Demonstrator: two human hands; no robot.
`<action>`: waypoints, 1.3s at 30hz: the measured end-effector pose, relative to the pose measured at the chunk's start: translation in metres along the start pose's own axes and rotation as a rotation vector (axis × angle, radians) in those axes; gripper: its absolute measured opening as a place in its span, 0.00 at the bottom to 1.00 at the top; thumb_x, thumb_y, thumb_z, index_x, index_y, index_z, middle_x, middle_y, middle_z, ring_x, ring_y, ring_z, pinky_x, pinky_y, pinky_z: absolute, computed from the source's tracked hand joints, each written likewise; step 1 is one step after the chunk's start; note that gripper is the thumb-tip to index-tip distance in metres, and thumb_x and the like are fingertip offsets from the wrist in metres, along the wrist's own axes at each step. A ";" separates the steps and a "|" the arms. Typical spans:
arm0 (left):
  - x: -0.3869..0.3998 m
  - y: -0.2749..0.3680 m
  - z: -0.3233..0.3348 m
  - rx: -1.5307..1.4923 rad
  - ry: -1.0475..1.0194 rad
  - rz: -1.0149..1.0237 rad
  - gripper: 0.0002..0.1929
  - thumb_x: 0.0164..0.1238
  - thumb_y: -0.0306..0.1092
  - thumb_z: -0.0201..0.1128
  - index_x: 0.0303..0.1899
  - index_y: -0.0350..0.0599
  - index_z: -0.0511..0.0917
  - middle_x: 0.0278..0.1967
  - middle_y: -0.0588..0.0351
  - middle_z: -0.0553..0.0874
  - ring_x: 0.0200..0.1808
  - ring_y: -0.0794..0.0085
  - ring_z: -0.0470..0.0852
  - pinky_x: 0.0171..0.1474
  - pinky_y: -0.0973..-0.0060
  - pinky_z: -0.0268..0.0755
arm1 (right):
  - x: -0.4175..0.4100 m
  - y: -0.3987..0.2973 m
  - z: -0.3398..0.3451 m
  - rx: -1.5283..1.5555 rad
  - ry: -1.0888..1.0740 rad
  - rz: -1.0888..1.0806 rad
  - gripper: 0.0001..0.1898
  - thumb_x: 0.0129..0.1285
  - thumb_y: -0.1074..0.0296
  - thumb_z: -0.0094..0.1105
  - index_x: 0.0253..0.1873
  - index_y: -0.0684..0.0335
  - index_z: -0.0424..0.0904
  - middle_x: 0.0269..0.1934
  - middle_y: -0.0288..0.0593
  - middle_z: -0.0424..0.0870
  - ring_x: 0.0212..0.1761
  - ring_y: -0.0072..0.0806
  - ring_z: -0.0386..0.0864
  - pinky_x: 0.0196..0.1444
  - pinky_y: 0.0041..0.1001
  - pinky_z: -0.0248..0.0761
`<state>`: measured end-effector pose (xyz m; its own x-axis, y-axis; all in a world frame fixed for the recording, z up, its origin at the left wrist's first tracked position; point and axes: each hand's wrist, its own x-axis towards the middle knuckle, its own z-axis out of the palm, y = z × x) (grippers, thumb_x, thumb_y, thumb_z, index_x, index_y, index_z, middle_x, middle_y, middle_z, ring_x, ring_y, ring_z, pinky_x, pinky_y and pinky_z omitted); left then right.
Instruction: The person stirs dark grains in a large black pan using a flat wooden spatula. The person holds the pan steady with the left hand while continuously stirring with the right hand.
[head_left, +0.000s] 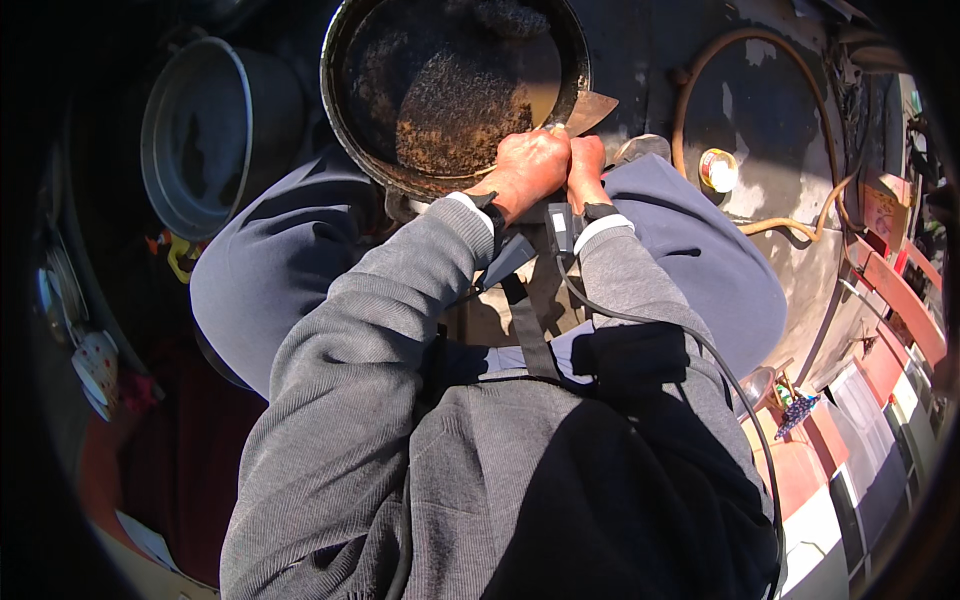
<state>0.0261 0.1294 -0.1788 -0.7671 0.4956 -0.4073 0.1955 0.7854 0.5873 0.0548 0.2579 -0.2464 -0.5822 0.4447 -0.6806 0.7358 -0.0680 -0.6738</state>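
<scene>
A round, soot-blackened metal pan (442, 97) lies before me, its inside dark with a brown crusted patch and some murky liquid at the right. My left hand (531, 166) is closed in a fist at the pan's near right rim, around the handle end of a metal scraper (591, 111). The scraper's broad, brownish blade points up and right, over the rim. Pressed close beside it, my right hand (585, 161) sits just below the blade with its fingers curled. What those fingers hold is hidden.
A deep aluminium pot (199, 135) leans left of the pan. To the right, a brown hose (686, 112) loops around a small can (718, 170) on wet ground. Cups (97, 367) stand at far left. A black cable (652, 319) runs along my right sleeve.
</scene>
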 end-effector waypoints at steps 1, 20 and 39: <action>0.000 0.002 -0.001 -0.012 -0.012 -0.020 0.15 0.75 0.41 0.57 0.48 0.39 0.82 0.41 0.40 0.92 0.46 0.47 0.92 0.48 0.54 0.84 | -0.001 -0.002 0.000 0.007 0.008 0.013 0.07 0.59 0.75 0.59 0.35 0.75 0.82 0.35 0.45 0.87 0.37 0.36 0.83 0.41 0.38 0.75; 0.000 -0.006 -0.059 -0.164 0.106 -0.380 0.13 0.69 0.36 0.63 0.51 0.44 0.84 0.46 0.39 0.91 0.52 0.44 0.89 0.54 0.51 0.81 | 0.019 0.014 0.009 -0.160 0.048 -0.032 0.12 0.65 0.63 0.65 0.33 0.66 0.79 0.22 0.45 0.82 0.19 0.36 0.80 0.25 0.37 0.73; -0.009 0.008 -0.018 -0.074 0.057 -0.189 0.11 0.74 0.40 0.59 0.47 0.43 0.80 0.40 0.42 0.91 0.43 0.45 0.91 0.46 0.49 0.83 | 0.010 0.008 0.005 -0.171 0.111 -0.034 0.11 0.60 0.73 0.61 0.41 0.76 0.83 0.36 0.56 0.88 0.38 0.46 0.86 0.44 0.41 0.76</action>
<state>0.0235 0.1248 -0.1584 -0.8196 0.3188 -0.4761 0.0010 0.8317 0.5553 0.0532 0.2578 -0.2600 -0.5728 0.5404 -0.6164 0.7700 0.0970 -0.6306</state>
